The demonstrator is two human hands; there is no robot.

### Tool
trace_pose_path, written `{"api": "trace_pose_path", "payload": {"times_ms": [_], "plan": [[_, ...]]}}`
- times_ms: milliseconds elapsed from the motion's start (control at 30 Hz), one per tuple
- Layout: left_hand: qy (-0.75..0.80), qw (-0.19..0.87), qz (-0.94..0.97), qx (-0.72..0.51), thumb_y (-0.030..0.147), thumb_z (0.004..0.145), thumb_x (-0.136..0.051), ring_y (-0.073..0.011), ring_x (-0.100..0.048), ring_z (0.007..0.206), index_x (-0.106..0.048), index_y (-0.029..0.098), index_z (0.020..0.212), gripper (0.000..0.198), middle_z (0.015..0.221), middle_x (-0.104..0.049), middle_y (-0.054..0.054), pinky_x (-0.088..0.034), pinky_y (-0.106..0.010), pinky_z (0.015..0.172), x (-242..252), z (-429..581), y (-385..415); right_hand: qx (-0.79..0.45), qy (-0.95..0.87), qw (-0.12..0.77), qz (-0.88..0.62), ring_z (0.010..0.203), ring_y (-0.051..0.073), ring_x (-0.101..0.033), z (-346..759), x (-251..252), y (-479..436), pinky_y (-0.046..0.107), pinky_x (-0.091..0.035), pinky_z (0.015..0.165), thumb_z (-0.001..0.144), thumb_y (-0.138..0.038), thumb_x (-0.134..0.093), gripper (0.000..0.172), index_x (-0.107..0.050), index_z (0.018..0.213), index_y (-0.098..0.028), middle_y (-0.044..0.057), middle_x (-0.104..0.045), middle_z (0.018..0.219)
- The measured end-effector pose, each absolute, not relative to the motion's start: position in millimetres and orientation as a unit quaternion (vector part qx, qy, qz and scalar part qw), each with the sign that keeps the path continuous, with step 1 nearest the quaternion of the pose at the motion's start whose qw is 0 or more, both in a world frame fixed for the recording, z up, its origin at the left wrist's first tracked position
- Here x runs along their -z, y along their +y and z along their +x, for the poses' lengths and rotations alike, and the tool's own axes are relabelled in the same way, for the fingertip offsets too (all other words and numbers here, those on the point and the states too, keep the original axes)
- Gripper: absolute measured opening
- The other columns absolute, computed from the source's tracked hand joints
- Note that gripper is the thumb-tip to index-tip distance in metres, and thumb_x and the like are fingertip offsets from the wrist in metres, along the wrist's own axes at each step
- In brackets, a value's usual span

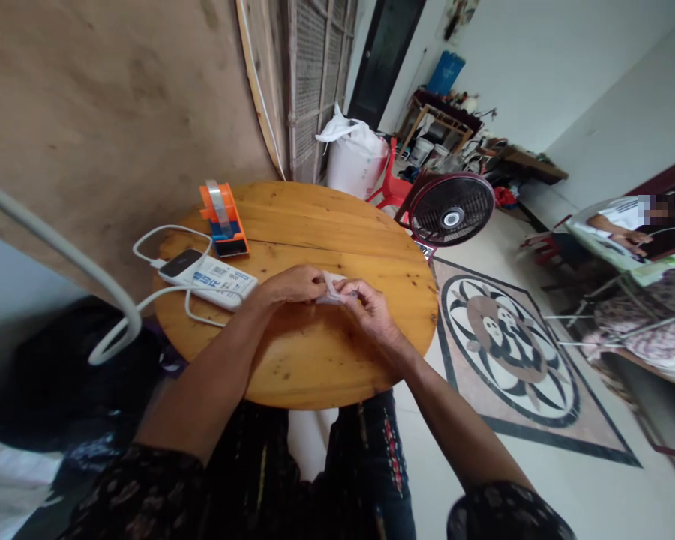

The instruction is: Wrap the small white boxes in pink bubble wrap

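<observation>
Over the middle of the round wooden table (298,382), my left hand (298,285) and my right hand (368,304) come together on a small, pale, thin-looking piece (331,289), perhaps plastic film or a little bag. The fingers of both hands are closed on it, the left from one side and the right from the other. What lies inside or beneath it is too small to make out. Beside my left forearm is a white box with blue print (225,281), and a dark phone-like device (181,262) with a white cable rests on its far end.
An orange and blue tape dispenser (223,217) stands at the table's back left. A thick pale cord (106,277) hangs at the left. Beyond the table are a fan (453,214), a red chair (392,184) and a white sack (357,157). Another person (619,225) sits at the far right.
</observation>
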State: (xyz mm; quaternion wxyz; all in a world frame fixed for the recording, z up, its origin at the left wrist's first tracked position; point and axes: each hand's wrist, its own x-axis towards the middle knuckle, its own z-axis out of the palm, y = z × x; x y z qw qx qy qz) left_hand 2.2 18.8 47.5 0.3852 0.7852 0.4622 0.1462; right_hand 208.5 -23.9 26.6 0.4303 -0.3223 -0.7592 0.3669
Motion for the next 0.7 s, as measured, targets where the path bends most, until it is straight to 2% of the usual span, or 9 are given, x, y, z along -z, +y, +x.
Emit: {"api": "trace_pose_path", "payload": {"times_ms": [100,167,267,333,400,467,533,700], "plan": [[0.467,0.377,0.788,-0.135,0.033,0.074,-0.048,-0.0155,-0.057,0.059,-0.062,0.017,0.07,0.021,0.065,-0.064,-0.002,-0.038,-0.024,0.054,-53.8,2.8,12.5,-0.334,-0.778,0.417,-0.331,0.105,0.018,-0.063,208.5,-28.3,-25.3,0.034,-0.045,0.097,0.091,-0.03,-0.056,0.008,-0.059,0.093,-0.023,0.005,-0.067,0.107],[0.496,0.329,0.79,-0.147,0.036,0.076,-0.049,-0.0186,-0.061,0.067,-0.063,0.017,0.077,0.023,0.073,-0.066,-0.004,-0.041,-0.026,0.059,-57.6,3.1,1.3,-0.328,-0.784,0.41,-0.331,0.106,0.018,-0.063,209.6,-29.4,-25.1,0.034,-0.045,0.098,0.091,-0.029,-0.056,0.007,-0.059,0.093,-0.023,0.006,-0.068,0.108],[0.579,0.214,0.762,-0.196,0.035,0.078,-0.049,-0.026,-0.064,0.089,-0.062,0.017,0.105,0.035,0.097,-0.068,-0.01,-0.047,-0.033,0.076,-57.2,1.8,-19.9,-0.313,-0.795,0.402,-0.329,0.109,0.019,-0.063,211.7,-28.6,-24.2,0.035,-0.045,0.099,0.09,-0.025,-0.055,0.009,-0.061,0.097,-0.023,0.006,-0.067,0.109],[0.548,0.161,0.789,-0.225,0.027,0.076,-0.051,-0.0293,-0.057,0.114,-0.05,0.015,0.129,0.055,0.122,-0.061,-0.015,-0.045,-0.038,0.095,-52.1,-0.2,-29.9,-0.298,-0.801,0.404,-0.326,0.109,0.02,-0.062,212.2,-26.4,-24.0,0.036,-0.044,0.099,0.089,-0.023,-0.054,0.011,-0.061,0.099,-0.023,0.006,-0.067,0.11],[0.496,0.144,0.822,-0.241,0.023,0.075,-0.055,-0.0301,-0.042,0.133,-0.036,0.014,0.143,0.071,0.143,-0.045,-0.017,-0.035,-0.041,0.11,-44.6,-1.6,-32.4,-0.291,-0.805,0.41,-0.314,0.108,0.019,-0.062,211.5,-24.2,-24.7,0.036,-0.045,0.099,0.089,-0.021,-0.053,0.01,-0.06,0.097,-0.023,0.006,-0.067,0.11],[0.451,0.157,0.845,-0.241,0.025,0.076,-0.058,-0.0305,-0.03,0.142,-0.03,0.014,0.146,0.077,0.153,-0.033,-0.016,-0.028,-0.043,0.116,-36.4,-0.9,-27.8,-0.288,-0.807,0.415,-0.305,0.106,0.019,-0.062,210.2,-23.0,-26.1,0.036,-0.045,0.098,0.089,-0.021,-0.053,0.008,-0.058,0.095,-0.023,0.006,-0.066,0.109],[0.409,0.169,0.864,-0.24,0.028,0.079,-0.059,-0.0291,-0.027,0.144,-0.032,0.015,0.146,0.073,0.154,-0.033,-0.015,-0.025,-0.044,0.118,-28.5,2.1,-19.6,-0.281,-0.81,0.415,-0.305,0.105,0.019,-0.062,209.1,-23.1,-27.5,0.035,-0.046,0.097,0.089,-0.021,-0.053,0.007,-0.057,0.094,-0.023,0.006,-0.066,0.109],[0.368,0.176,0.865,-0.293,0.029,0.087,-0.054,-0.0242,-0.04,0.136,-0.046,0.015,0.136,0.052,0.144,-0.048,-0.014,-0.03,-0.041,0.116,-13.0,11.9,-7.0,-0.242,-0.83,0.395,-0.311,0.105,0.019,-0.062,209.1,-22.6,-27.5,0.035,-0.046,0.098,0.088,-0.019,-0.05,0.011,-0.058,0.096,-0.023,0.007,-0.066,0.109]]}}
